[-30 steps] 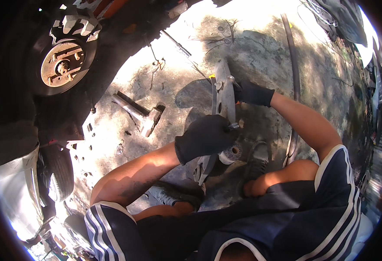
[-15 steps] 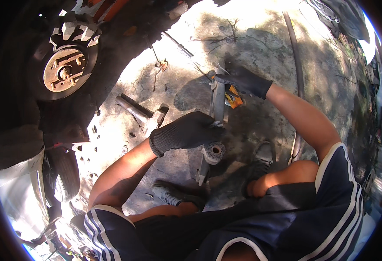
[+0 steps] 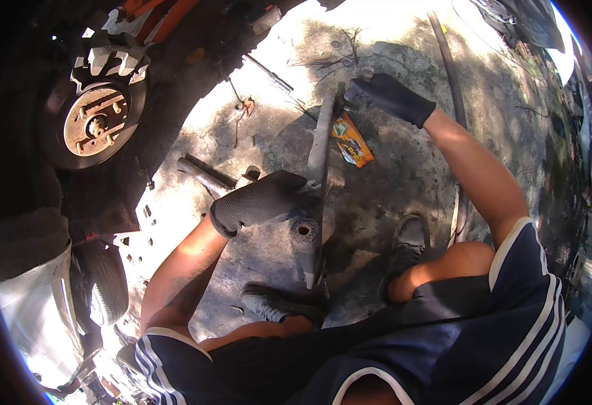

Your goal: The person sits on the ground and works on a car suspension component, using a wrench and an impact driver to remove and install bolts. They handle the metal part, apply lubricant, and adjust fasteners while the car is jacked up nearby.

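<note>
Showing dark printed markings across the orange packet [image 3: 354, 140], lying on the concrete ground [image 3: 390, 179]. Blurring into small shapes, too indistinct for reading. Mixing with pale printed patches on that same packet. Nowhere presenting legible words, numbers or signs.

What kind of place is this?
Most likely an outdoor car-repair spot: an exposed brake disc at upper left, a hammer lying on sun-dappled concrete ground, and what looks like a suspension arm in the gloved left hand.
</note>
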Available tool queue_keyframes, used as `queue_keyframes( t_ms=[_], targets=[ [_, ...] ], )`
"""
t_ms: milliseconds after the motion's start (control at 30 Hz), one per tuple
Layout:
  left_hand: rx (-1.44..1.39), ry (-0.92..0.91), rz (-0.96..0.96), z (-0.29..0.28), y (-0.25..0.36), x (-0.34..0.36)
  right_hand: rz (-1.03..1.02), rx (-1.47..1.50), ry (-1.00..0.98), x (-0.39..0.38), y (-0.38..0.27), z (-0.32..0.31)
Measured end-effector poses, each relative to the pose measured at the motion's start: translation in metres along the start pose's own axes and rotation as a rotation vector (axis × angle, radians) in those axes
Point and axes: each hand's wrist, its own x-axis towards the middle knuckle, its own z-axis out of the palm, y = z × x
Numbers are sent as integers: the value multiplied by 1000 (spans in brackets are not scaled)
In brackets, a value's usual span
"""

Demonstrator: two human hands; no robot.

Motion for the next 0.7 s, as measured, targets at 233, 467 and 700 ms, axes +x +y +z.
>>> queue_keyframes(
  t_ms=[233, 467, 700],
  targets=[
    [-31, -103, -250, -9, 26, 14, -107, -333, -2, 0, -20, 14],
    [5, 399, -483, 9, 65, 19, -267, -45, -184, -15, -47, 6],
    [61, 614, -398, 16, 63, 25, -426, 150, -176, -23, -97, 23]
  ],
)
